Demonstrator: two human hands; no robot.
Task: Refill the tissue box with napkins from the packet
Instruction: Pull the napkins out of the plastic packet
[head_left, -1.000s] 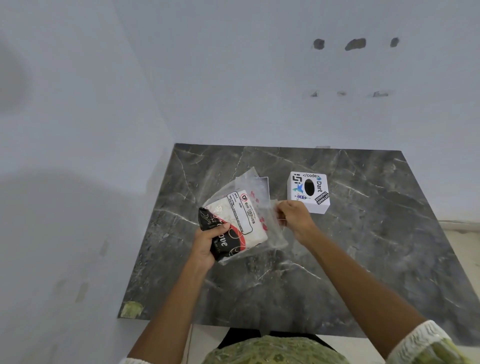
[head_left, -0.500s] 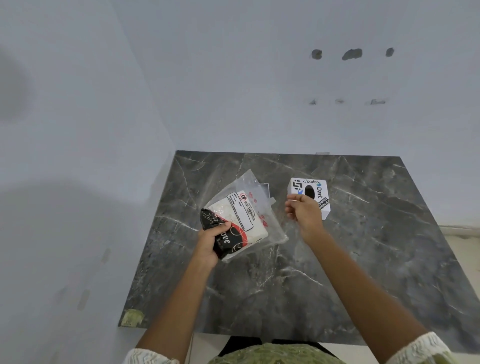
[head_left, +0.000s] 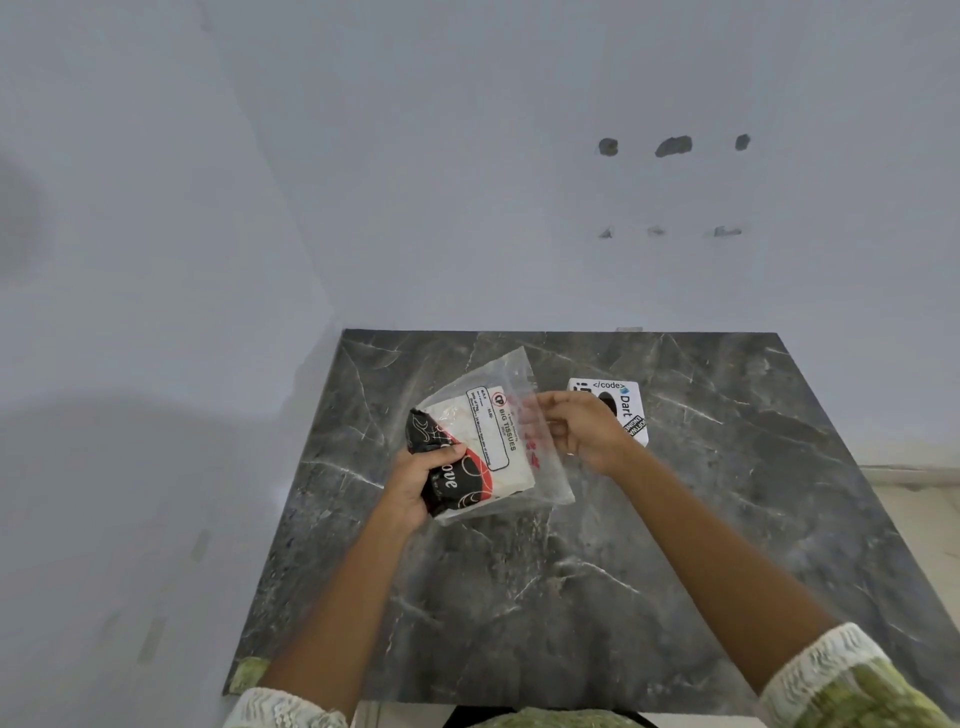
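A clear plastic packet (head_left: 493, 436) of white napkins, printed "BIG TISSUES" with a black and red end, is held above the dark marble table (head_left: 571, 597). My left hand (head_left: 421, 480) grips its black end. My right hand (head_left: 582, 428) pinches the packet's clear open flap on the right side. Behind my right hand a small white tissue box (head_left: 626, 402) with a dark oval slot and printed stickers stands on the table, partly hidden by my fingers.
The table sits in a corner, with pale walls at the back and left. A patch of tape (head_left: 249, 670) marks the table's near left corner. Bare marble lies in front of and to the right of my hands.
My right hand left the packet's flap, moved toward the tissue box, then came back and took the flap again. The left hand kept its grip on the packet.
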